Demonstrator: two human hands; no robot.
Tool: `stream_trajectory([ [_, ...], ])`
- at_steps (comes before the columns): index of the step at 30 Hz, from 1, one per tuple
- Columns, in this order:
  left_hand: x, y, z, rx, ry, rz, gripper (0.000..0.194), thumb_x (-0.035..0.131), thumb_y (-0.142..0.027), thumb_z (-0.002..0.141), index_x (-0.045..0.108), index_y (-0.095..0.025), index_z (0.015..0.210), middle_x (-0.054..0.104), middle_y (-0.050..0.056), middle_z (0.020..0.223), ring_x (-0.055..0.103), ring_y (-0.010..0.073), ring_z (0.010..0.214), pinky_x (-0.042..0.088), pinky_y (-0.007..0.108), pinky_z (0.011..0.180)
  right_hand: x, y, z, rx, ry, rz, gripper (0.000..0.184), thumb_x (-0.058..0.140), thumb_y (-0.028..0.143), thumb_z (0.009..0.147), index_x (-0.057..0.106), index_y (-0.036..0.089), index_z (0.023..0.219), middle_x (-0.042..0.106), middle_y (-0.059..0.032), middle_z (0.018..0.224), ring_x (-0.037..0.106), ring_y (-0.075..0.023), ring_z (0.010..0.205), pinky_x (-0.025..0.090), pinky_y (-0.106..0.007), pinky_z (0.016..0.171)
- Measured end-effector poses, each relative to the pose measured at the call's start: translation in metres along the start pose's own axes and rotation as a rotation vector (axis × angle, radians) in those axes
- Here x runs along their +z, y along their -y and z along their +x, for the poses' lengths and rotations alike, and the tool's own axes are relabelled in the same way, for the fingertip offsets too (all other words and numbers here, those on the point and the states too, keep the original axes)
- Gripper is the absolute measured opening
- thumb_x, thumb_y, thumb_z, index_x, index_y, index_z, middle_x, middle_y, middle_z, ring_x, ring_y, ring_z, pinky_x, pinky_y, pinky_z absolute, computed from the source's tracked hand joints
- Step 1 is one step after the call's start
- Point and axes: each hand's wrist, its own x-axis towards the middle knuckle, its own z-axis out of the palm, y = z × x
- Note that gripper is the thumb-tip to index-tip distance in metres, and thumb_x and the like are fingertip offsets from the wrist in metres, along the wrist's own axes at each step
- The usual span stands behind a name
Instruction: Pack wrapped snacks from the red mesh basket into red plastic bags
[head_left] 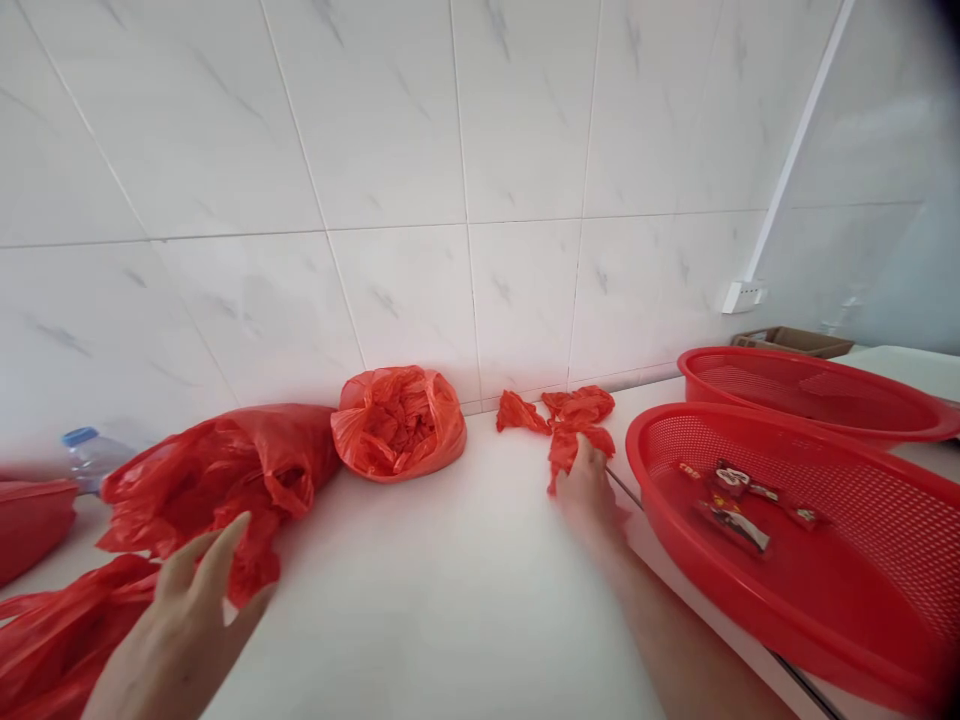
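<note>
My right hand reaches across the white counter and closes its fingers on a crumpled red plastic bag lying near the tiled wall. My left hand hovers open at the lower left, fingers spread, just in front of a large rumpled red plastic bag that it barely touches. Between the two hands, against the wall, sits a red bag stuffed with more red bags.
A red mesh basket at the right holds a few wrapped candy bars; a second red basket stands behind it. A plastic bottle and another red basket's edge are at far left. A cardboard box sits far right.
</note>
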Motion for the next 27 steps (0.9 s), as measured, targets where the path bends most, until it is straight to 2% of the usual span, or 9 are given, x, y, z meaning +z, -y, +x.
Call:
stream_trajectory([
  [2, 0.004, -0.029, -0.009, 0.029, 0.044, -0.125, 0.060, 0.049, -0.048, 0.080, 0.030, -0.033, 0.135, 0.046, 0.010, 0.132, 0.061, 0.0260, 0.087, 0.050, 0.042, 0.077, 0.004, 0.014, -0.014, -0.014, 0.082, 0.091, 0.036, 0.046, 0.028, 0.082, 0.046, 0.023, 0.118, 0.052, -0.0116, 0.121, 0.053, -0.0297, 0.108, 0.042, -0.043, 0.088],
  [5, 0.017, -0.080, -0.025, 0.049, 0.350, -0.534, 0.057, 0.062, -0.037, 0.071, 0.045, -0.030, 0.124, 0.057, 0.009, 0.118, 0.062, 0.0224, 0.081, 0.052, 0.035, 0.067, 0.016, 0.040, -0.045, -0.048, 0.209, 0.240, 0.020, 0.042, 0.038, 0.087, 0.047, 0.024, 0.101, 0.060, -0.0039, 0.096, 0.059, -0.0204, 0.087, 0.048, -0.033, 0.077],
  [9, 0.035, -0.149, -0.041, 0.070, 0.591, -1.075, 0.107, 0.078, -0.035, 0.060, 0.014, -0.030, 0.145, 0.036, 0.016, 0.144, 0.054, 0.0290, 0.113, 0.053, 0.033, 0.076, 0.028, 0.059, -0.081, -0.054, 0.443, 0.472, 0.019, 0.048, 0.041, 0.086, 0.046, 0.023, 0.090, 0.060, -0.0007, 0.081, 0.058, -0.0168, 0.070, 0.049, -0.029, 0.064],
  [12, 0.051, -0.179, -0.042, 0.007, 0.562, -1.298, 0.083, 0.066, -0.029, 0.074, 0.021, -0.029, 0.144, 0.051, 0.012, 0.133, 0.058, 0.0235, 0.109, 0.051, 0.032, 0.082, 0.031, 0.054, -0.088, -0.020, 0.634, 0.632, 0.020, 0.061, 0.032, 0.077, 0.051, 0.022, 0.091, 0.061, 0.0002, 0.084, 0.059, -0.0167, 0.076, 0.048, -0.029, 0.070],
  [16, 0.070, -0.169, -0.029, -0.146, 0.363, -1.169, 0.033, 0.051, -0.018, 0.076, 0.060, -0.019, 0.107, 0.069, 0.006, 0.091, 0.065, 0.0177, 0.074, 0.051, 0.028, 0.067, 0.026, 0.035, -0.067, 0.135, 0.627, 0.650, 0.018, 0.063, 0.034, 0.074, 0.055, 0.020, 0.081, 0.059, 0.0017, 0.073, 0.056, -0.0138, 0.067, 0.045, -0.027, 0.065],
  [20, 0.070, -0.132, -0.010, -0.188, 0.260, -1.045, 0.025, 0.048, -0.016, 0.070, 0.063, -0.021, 0.090, 0.067, 0.001, 0.079, 0.058, 0.0152, 0.058, 0.044, 0.023, 0.049, 0.012, 0.020, -0.036, 0.229, 0.583, 0.643, 0.032, 0.060, 0.049, 0.077, 0.052, 0.019, 0.070, 0.052, 0.0025, 0.061, 0.048, -0.0103, 0.053, 0.038, -0.024, 0.051],
  [23, 0.062, -0.116, -0.001, -0.183, 0.195, -0.976, 0.025, 0.050, -0.015, 0.066, 0.063, -0.023, 0.086, 0.064, -0.001, 0.081, 0.056, 0.0139, 0.059, 0.041, 0.021, 0.046, 0.000, 0.011, -0.019, 0.303, 0.632, 0.647, 0.042, 0.056, 0.057, 0.077, 0.045, 0.020, 0.062, 0.035, 0.0077, 0.046, 0.028, -0.0060, 0.038, 0.022, -0.022, 0.038],
  [25, 0.060, -0.114, 0.001, -0.199, 0.174, -0.945, 0.018, 0.053, -0.018, 0.067, 0.061, -0.023, 0.082, 0.060, -0.003, 0.073, 0.052, 0.0117, 0.052, 0.037, 0.019, 0.040, -0.005, 0.003, -0.013, 0.324, 0.642, 0.664, 0.039, 0.053, 0.058, 0.078, 0.047, 0.021, 0.069, 0.029, 0.0103, 0.046, 0.020, -0.0050, 0.036, 0.017, -0.021, 0.037],
  [27, 0.061, -0.117, -0.001, -0.230, 0.178, -0.932, 0.008, 0.055, -0.023, 0.069, 0.055, -0.023, 0.077, 0.051, -0.006, 0.061, 0.042, 0.0089, 0.041, 0.031, 0.018, 0.033, -0.007, -0.003, -0.010, 0.318, 0.661, 0.671, 0.032, 0.054, 0.053, 0.079, 0.051, 0.021, 0.085, 0.037, 0.0096, 0.051, 0.027, -0.0051, 0.039, 0.022, -0.019, 0.039],
])
